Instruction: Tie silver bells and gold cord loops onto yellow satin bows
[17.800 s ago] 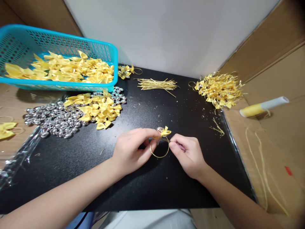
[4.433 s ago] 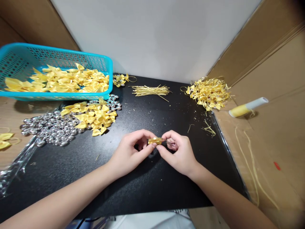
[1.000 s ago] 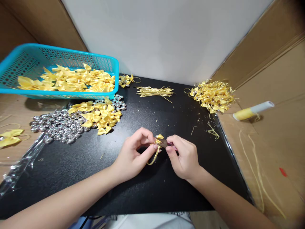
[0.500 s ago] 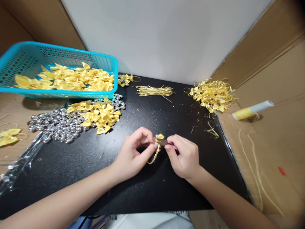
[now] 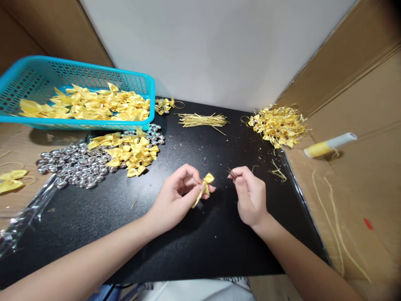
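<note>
Between the thumb and fingers of my left hand (image 5: 178, 194) is a yellow ribbon bow (image 5: 208, 180) with a gold cord loop hanging below it. The bow faces right, over the middle of the black tabletop (image 5: 175, 246). My right hand (image 5: 253, 194) is closed around small scissors (image 5: 232, 172). Their short metal tips poke out to the upper left, apart from the bow, and the handles are hidden in the fist.
A blue basket (image 5: 94, 121) of yellow bows stands at the back left. Before it lie loose bows (image 5: 134, 152) and silver beads (image 5: 81, 165). Gold cords (image 5: 202, 120) lie at the back, with a pile of looped bows (image 5: 278, 125) to their right. A tube (image 5: 330, 145) lies far right.
My right hand has drawn the scissors away from the bow, to the right and slightly up. The left hand keeps the bow, which has turned and shows more clearly.
</note>
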`<state>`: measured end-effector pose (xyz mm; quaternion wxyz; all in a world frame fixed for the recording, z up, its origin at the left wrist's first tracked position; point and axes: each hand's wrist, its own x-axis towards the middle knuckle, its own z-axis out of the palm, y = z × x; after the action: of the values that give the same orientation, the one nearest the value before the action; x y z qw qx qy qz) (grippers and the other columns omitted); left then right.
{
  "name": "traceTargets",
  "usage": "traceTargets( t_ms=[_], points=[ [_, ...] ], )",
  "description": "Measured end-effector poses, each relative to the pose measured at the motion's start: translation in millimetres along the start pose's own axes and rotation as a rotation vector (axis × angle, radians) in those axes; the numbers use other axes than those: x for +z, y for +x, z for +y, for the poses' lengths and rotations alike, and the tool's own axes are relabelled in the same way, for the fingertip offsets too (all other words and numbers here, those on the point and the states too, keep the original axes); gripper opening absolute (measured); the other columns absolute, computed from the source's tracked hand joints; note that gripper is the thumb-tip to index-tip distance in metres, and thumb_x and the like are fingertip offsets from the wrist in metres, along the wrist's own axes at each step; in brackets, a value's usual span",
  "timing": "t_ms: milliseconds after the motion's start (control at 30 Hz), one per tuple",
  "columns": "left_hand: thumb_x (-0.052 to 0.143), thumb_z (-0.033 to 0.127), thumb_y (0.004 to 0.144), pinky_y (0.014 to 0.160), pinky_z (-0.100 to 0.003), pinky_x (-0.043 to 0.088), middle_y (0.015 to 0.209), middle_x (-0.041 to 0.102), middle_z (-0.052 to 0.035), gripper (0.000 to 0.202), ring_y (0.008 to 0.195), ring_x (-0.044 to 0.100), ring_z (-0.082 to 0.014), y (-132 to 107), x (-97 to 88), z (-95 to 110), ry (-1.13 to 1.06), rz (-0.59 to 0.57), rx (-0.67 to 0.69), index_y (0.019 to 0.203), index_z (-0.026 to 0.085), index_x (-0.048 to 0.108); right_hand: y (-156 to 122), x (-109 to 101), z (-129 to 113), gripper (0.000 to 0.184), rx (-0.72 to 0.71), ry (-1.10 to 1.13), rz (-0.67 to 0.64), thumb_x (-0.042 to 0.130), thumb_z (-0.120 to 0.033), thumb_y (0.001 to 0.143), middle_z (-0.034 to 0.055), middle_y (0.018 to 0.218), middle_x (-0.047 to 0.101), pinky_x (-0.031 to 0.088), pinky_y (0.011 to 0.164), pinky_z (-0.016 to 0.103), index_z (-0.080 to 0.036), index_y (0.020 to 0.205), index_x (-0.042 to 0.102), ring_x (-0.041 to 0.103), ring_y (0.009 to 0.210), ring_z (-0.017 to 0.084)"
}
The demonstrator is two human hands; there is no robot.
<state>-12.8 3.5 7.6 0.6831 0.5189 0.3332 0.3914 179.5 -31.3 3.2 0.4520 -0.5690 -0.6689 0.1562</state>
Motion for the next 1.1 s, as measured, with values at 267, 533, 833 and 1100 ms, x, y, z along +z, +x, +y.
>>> traceTargets(
  t_ms=[267, 533, 833, 1100],
  points=[
    [0.070, 0.026, 0.081, 0.057, -0.021, 0.049, 0.075, 0.075, -0.0055, 0.013, 0.059, 0.064, -0.0108, 5.8, -1.7, 0.7, -0.139, 0.015, -0.204, 0.085, 0.014, 0.068, 1.1, 1.2, -2.1, 0.027, -0.002, 0.002, -0.030, 0.039, -0.034, 0.098, -0.0040, 0.059, 0.048, 0.035, 0.051, 0.023, -0.019, 0.084, 0.056, 0.045, 0.048, 0.009],
    [0.072, 0.024, 0.080, 0.059, -0.020, 0.053, 0.087, 0.077, -0.0062, 0.021, 0.067, 0.067, -0.0119, 5.0, -2.0, 5.3, -0.154, -0.060, -0.177, 0.099, 0.017, 0.075, 7.2, -7.4, -3.9, 0.022, -0.246, -0.089, -0.111, 0.045, -0.032, 0.093, -0.0017, 0.061, 0.054, 0.036, 0.050, 0.022, -0.019, 0.079, 0.056, 0.047, 0.050, 0.009],
    [0.070, 0.019, 0.083, 0.070, -0.018, 0.055, 0.085, 0.077, -0.0031, 0.025, 0.071, 0.068, -0.0098, 0.1, -1.0, 4.7, -0.088, -0.084, -0.102, 0.107, 0.016, 0.071, 10.2, -9.9, -4.4, 0.022, -0.421, -0.313, -0.053, 0.057, -0.032, 0.089, -0.0002, 0.057, 0.057, 0.036, 0.052, 0.023, -0.014, 0.078, 0.064, 0.048, 0.048, 0.010],
    [0.067, 0.019, 0.085, 0.077, -0.020, 0.057, 0.088, 0.077, -0.0032, 0.027, 0.075, 0.070, -0.0110, -1.4, -0.8, 4.0, 0.010, -0.099, -0.062, 0.112, 0.016, 0.070, 8.4, -8.7, -5.1, 0.023, -0.479, -0.413, 0.000, 0.060, -0.032, 0.089, -0.0002, 0.055, 0.059, 0.035, 0.053, 0.025, -0.015, 0.074, 0.065, 0.050, 0.048, 0.011]
  ],
)
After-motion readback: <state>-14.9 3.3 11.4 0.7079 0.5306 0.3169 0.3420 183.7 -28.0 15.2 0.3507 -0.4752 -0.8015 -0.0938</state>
